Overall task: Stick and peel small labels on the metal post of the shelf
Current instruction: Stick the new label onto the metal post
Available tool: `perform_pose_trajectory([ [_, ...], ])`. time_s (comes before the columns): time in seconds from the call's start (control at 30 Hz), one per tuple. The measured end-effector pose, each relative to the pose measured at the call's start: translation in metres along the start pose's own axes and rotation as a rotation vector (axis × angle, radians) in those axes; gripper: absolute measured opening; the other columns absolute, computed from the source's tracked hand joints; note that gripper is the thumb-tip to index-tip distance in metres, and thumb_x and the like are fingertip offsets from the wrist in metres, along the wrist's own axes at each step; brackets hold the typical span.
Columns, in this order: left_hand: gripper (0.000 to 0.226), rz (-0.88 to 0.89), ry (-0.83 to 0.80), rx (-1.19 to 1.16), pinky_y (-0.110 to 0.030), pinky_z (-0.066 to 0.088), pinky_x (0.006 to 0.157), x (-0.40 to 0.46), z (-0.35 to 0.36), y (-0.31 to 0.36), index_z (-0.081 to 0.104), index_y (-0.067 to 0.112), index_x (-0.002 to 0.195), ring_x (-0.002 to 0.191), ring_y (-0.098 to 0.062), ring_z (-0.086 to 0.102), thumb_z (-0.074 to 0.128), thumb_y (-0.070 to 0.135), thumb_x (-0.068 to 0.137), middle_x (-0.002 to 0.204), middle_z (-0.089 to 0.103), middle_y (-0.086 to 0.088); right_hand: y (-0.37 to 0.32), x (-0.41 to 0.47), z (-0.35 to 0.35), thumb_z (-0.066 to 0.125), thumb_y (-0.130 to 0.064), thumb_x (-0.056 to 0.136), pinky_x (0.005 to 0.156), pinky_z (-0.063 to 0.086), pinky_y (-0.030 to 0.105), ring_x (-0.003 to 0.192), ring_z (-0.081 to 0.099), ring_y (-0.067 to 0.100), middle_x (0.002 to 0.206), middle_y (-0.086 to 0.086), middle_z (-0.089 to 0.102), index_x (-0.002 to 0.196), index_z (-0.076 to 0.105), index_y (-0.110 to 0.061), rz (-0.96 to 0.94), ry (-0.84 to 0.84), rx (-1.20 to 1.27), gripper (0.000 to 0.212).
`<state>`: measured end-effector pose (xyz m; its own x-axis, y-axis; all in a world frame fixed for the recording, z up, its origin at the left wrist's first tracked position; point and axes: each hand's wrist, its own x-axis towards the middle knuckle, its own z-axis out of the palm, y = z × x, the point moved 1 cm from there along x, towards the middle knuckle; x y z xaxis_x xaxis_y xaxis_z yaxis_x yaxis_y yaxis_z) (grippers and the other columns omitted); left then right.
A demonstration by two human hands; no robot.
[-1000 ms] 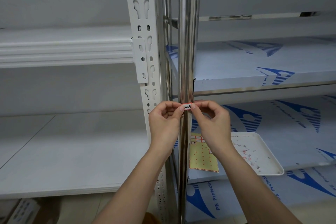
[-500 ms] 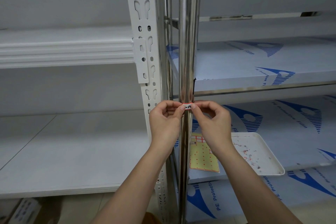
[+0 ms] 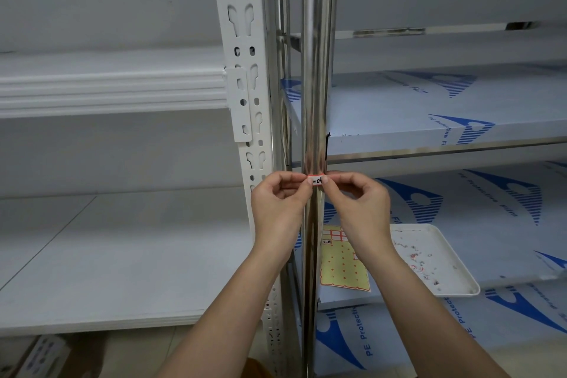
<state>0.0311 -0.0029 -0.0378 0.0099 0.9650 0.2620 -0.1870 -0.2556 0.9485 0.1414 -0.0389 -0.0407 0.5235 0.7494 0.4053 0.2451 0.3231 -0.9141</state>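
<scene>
The small label (image 3: pixel 316 180) sits on the front of the shiny metal post (image 3: pixel 316 70), just under the edge of the shelf (image 3: pixel 445 144); both hands meet there. The left hand (image 3: pixel 280 202) has its fingers curled and presses the left end with a fingertip; the right hand (image 3: pixel 357 202) does the same at the right end, probably to keep the label level while it bonds to the round surface. The long axis of the label runs horizontally, across the vertical post; its handwriting faces the person. The label sheet (image 3: pixel 342 264) lies on the lower shelf beside a white tray (image 3: pixel 460 270), close for the next piece.
</scene>
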Motion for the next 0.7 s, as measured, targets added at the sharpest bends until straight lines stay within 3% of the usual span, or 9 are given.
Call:
perform_pose_trajectory([
  [0.13, 0.018, -0.014, 0.048, -0.004, -0.03, 0.058, 0.075, -0.001, 0.0, 0.0, 0.064, 0.012, 0.087, 0.074, -0.016, 0.066, 0.078, 0.01, 0.076, 0.081, 0.063, -0.002, 0.0, -0.003, -0.002, 0.072, -0.013, 0.082, 0.067, 0.047, 0.005, 0.079, 0.065, -0.006, 0.084, -0.008, 0.071, 0.092, 0.073, -0.012, -0.006, -0.02, 0.055, 0.01],
  [0.23, 0.021, -0.036, 0.061, 0.0, -0.023, 0.056, 0.071, -0.001, -0.004, -0.001, 0.063, 0.011, 0.092, 0.073, -0.015, 0.063, 0.077, 0.009, 0.076, 0.084, 0.056, 0.001, 0.002, -0.003, -0.004, 0.069, -0.013, 0.085, 0.074, 0.052, 0.012, 0.086, 0.068, 0.0, 0.089, -0.004, 0.072, 0.1, 0.069, -0.013, 0.003, -0.018, 0.099, 0.016],
  [0.33, 0.018, -0.023, 0.046, 0.047, -0.018, 0.054, 0.071, -0.002, -0.007, -0.004, 0.064, 0.015, 0.096, 0.076, -0.012, 0.063, 0.073, 0.01, 0.081, 0.088, 0.06, -0.001, 0.007, -0.001, -0.006, 0.065, -0.014, 0.088, 0.084, 0.056, 0.026, 0.092, 0.07, 0.01, 0.097, 0.002, 0.073, 0.112, 0.059, -0.016, 0.096, -0.019, 0.231, 0.024],
  [0.43, 0.021, -0.003, 0.001, 0.062, -0.018, 0.052, 0.078, -0.003, -0.006, -0.007, 0.065, 0.019, 0.105, 0.09, -0.008, 0.064, 0.065, 0.008, 0.088, 0.1, 0.066, 0.001, 0.011, 0.002, -0.004, 0.063, -0.017, 0.089, 0.09, 0.055, 0.031, 0.097, 0.069, 0.01, 0.103, 0.001, 0.072, 0.115, 0.058, -0.019, 0.121, -0.071, 0.201, 0.026],
  [0.57, 0.041, -0.05, -0.152, 0.002, -0.012, 0.05, 0.085, -0.005, -0.001, -0.005, 0.059, 0.017, 0.124, 0.105, -0.001, 0.062, 0.055, -0.006, 0.089, 0.114, 0.067, 0.005, 0.009, 0.004, 0.004, 0.059, -0.026, 0.091, 0.092, 0.052, 0.021, 0.102, 0.066, 0.003, 0.109, -0.003, 0.07, 0.118, 0.061, -0.02, 0.129, -0.195, 0.202, 0.027],
  [0.7, 0.045, -0.043, -0.185, -0.029, -0.008, 0.048, 0.075, -0.004, 0.0, -0.004, 0.06, 0.028, 0.107, 0.089, 0.007, 0.066, 0.053, -0.012, 0.087, 0.097, 0.068, 0.014, 0.006, 0.005, 0.012, 0.055, -0.022, 0.094, 0.084, 0.05, 0.011, 0.094, 0.066, -0.003, 0.104, -0.004, 0.07, 0.112, 0.063, -0.018, 0.097, -0.227, 0.17, 0.02],
])
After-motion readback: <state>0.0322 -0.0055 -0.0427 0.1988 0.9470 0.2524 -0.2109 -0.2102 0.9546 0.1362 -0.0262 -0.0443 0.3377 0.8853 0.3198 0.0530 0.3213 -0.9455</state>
